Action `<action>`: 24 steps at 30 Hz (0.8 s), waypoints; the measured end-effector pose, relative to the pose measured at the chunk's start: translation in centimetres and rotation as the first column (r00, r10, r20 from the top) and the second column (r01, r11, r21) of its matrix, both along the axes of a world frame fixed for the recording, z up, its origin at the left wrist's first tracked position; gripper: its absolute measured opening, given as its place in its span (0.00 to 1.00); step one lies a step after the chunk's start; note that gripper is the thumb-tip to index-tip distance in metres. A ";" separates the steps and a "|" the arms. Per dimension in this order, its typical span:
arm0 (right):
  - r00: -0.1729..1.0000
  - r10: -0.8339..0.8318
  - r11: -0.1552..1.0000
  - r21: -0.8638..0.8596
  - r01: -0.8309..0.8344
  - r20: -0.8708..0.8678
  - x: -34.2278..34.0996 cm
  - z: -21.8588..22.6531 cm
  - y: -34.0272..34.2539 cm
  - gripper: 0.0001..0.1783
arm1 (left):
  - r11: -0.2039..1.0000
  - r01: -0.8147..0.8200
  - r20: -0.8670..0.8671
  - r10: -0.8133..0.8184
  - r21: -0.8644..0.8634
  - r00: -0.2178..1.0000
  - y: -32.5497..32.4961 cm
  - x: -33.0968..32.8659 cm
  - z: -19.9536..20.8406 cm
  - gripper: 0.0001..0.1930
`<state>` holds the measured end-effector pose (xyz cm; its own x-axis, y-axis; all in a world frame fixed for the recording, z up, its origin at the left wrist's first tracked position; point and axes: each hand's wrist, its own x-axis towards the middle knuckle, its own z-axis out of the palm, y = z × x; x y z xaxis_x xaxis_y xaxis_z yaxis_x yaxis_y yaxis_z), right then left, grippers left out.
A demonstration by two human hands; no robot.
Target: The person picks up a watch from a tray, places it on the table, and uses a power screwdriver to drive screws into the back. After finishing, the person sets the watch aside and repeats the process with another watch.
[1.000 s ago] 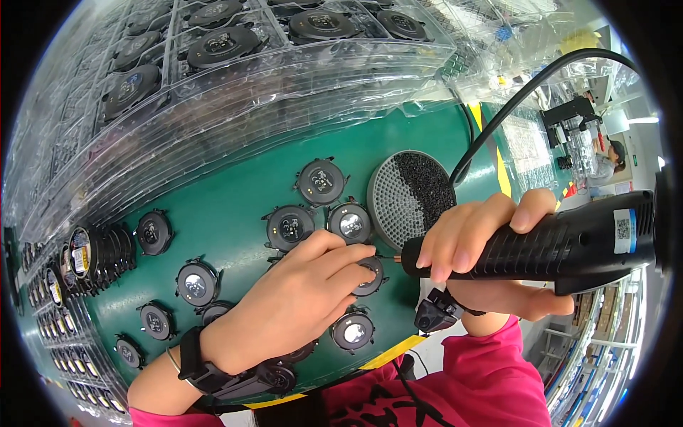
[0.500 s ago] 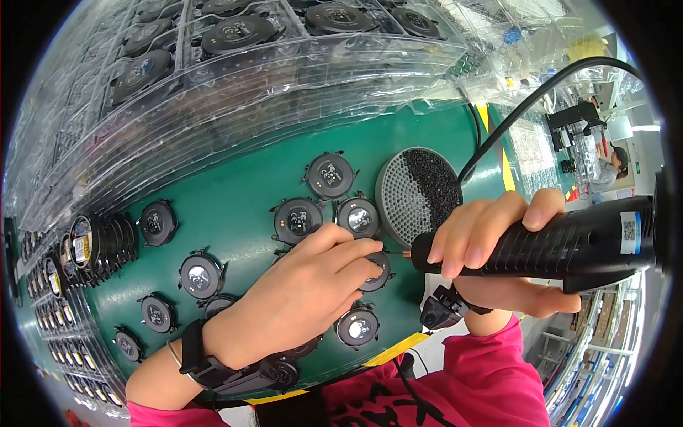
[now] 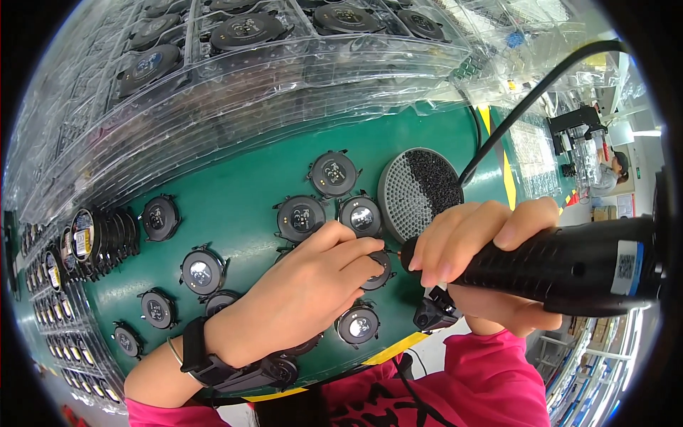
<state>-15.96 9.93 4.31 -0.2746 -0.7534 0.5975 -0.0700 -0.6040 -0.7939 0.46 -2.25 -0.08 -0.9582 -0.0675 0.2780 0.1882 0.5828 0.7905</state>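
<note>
Green tabletop [image 3: 231, 206] beneath, left hand [image 3: 302, 288] holds a watch case [image 3: 380, 279], right hand [image 3: 466, 238] grips a code-labelled screwdriver [image 3: 562, 267].

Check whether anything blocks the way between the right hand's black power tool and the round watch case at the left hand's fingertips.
Nothing visible stands between the black power tool in the right hand and the watch case; the left hand covers part of the case, but its right edge faces the tool's nose.

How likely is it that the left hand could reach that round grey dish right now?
Probably yes: the left hand is close, with a watch case lying between it and the round grey dish. The right hand and black tool crowd its near edge.
</note>
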 end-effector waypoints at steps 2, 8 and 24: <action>0.999 0.003 1.000 0.012 -0.003 -0.032 0.3 0.0 0.0 0.39 | 1.000 -0.003 0.002 0.003 -0.006 1.000 0.0 0.0 0.0 0.21; 0.995 0.036 0.999 0.021 -0.034 -0.092 0.3 0.0 -0.3 0.39 | 1.000 -0.002 0.003 0.002 -0.003 1.000 0.1 0.1 0.0 0.22; 0.983 0.156 0.985 -0.086 -0.148 0.093 -0.2 -0.5 -0.4 0.53 | 1.000 -0.008 0.011 0.008 -0.003 1.000 0.1 0.1 0.1 0.21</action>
<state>-16.17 9.53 3.85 -0.2211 -0.7426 0.6322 0.1044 -0.6625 -0.7417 0.54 -2.11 0.02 -0.9605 -0.0740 0.2681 0.1754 0.5869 0.7904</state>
